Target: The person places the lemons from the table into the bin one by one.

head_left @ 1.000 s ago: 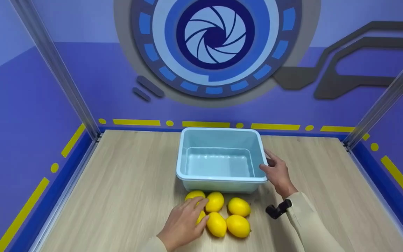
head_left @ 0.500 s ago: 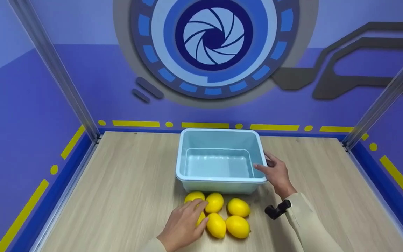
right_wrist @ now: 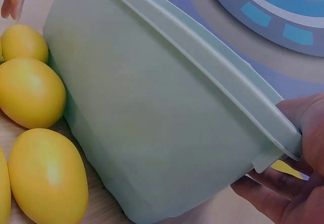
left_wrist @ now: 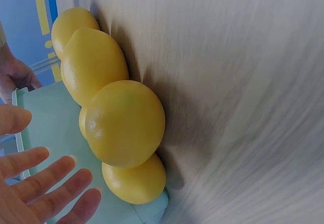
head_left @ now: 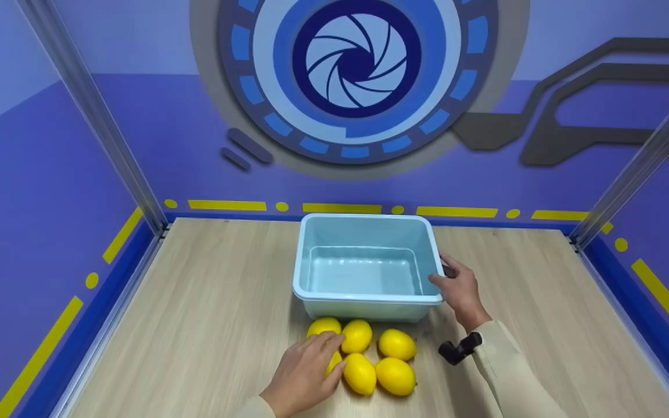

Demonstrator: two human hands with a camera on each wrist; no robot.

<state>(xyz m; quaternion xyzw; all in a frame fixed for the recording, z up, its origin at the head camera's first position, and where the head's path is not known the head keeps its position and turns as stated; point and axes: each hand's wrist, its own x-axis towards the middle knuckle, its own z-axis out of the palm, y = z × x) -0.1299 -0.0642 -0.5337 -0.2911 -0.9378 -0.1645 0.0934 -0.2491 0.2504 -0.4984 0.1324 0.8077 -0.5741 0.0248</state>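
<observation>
A light blue plastic basin [head_left: 369,299] stands on the wooden table with nothing inside. My right hand [head_left: 459,290] grips its right rim, thumb over the edge and fingers [right_wrist: 266,196] outside beneath the lip. Several yellow lemons [head_left: 395,376] lie in two rows against or near the basin's front wall. Over the leftmost ones hovers my left hand [head_left: 305,371], hiding part of two lemons in the head view. In the left wrist view its fingers [left_wrist: 53,176] are spread and extended, apart from the nearest lemon [left_wrist: 126,122].
Blue and purple printed panels [head_left: 369,188] enclose the table [head_left: 218,302] at the back and sides, with metal posts at the corners. The basin stands close to the back panel. A black wrist mount [head_left: 460,348] sits on the right sleeve.
My right thumb dipped further inward over the basin's rim and then drew back toward the edge. The left hand, the lemons and the basin stay in place.
</observation>
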